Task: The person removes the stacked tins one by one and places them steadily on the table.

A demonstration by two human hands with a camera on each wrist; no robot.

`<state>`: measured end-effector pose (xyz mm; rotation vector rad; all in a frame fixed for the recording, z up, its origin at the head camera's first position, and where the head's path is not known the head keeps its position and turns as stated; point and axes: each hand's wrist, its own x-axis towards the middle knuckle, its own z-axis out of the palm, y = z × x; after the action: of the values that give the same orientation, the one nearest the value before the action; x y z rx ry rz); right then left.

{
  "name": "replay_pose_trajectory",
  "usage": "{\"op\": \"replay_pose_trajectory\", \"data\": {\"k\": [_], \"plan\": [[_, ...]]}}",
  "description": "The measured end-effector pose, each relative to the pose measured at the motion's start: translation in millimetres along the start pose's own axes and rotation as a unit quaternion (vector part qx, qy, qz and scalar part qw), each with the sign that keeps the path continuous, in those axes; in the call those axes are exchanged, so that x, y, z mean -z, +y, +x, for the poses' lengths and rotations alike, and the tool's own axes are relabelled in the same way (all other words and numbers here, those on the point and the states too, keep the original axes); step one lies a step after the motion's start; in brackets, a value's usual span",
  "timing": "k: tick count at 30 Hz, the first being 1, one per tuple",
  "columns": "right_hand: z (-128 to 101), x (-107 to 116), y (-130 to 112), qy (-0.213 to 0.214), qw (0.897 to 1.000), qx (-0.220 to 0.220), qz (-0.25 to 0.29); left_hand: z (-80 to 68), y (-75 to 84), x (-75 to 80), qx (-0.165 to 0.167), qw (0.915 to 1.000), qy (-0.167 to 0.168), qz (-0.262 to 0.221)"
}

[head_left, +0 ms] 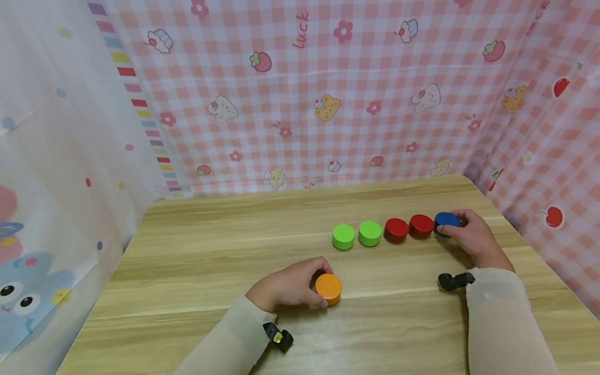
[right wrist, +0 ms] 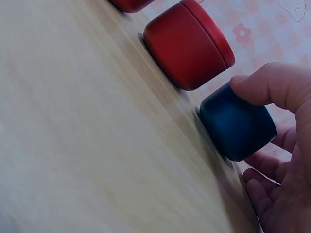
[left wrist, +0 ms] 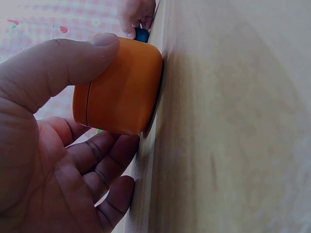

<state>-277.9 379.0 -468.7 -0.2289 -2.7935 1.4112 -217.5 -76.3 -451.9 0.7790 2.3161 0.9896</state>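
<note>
My left hand [head_left: 297, 284] grips a round orange tin [head_left: 328, 289] between thumb and fingers, near the middle of the table. In the left wrist view the thumb lies on the side of the orange tin [left wrist: 121, 87], and a lid seam shows. At the right end of a row, my right hand [head_left: 474, 237] holds a round blue tin [head_left: 447, 222], its thumb on the near side. The right wrist view shows the blue tin [right wrist: 238, 124] right at the tabletop, beside a red tin [right wrist: 189, 46].
Left of the blue tin stand two red tins [head_left: 396, 229] and two green tins [head_left: 344, 236] in a row. The wooden table [head_left: 211, 250] is backed by a pink checked curtain [head_left: 290, 104], with a white curtain [head_left: 70, 130] on the left.
</note>
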Motion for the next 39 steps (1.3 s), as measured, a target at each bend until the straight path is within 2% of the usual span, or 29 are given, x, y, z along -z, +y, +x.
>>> {"op": "replay_pose_trajectory", "data": {"k": [20, 29, 39], "plan": [[-2.3, 3.4, -2.4, -0.008, 1.000, -0.010, -0.010, 4.0, 1.3, -1.5, 0.007, 0.9999, 0.007, 0.012], [0.9, -0.2, -1.7, 0.002, 1.000, -0.009, -0.010, 1.7, 2.8, -1.1, 0.014, 0.9991, 0.037, 0.014], [4.3, -1.2, 2.9, 0.005, 1.000, -0.007, -0.013, 2.0, 5.3, 7.6, 0.012, 0.9977, 0.065, 0.017]]}}
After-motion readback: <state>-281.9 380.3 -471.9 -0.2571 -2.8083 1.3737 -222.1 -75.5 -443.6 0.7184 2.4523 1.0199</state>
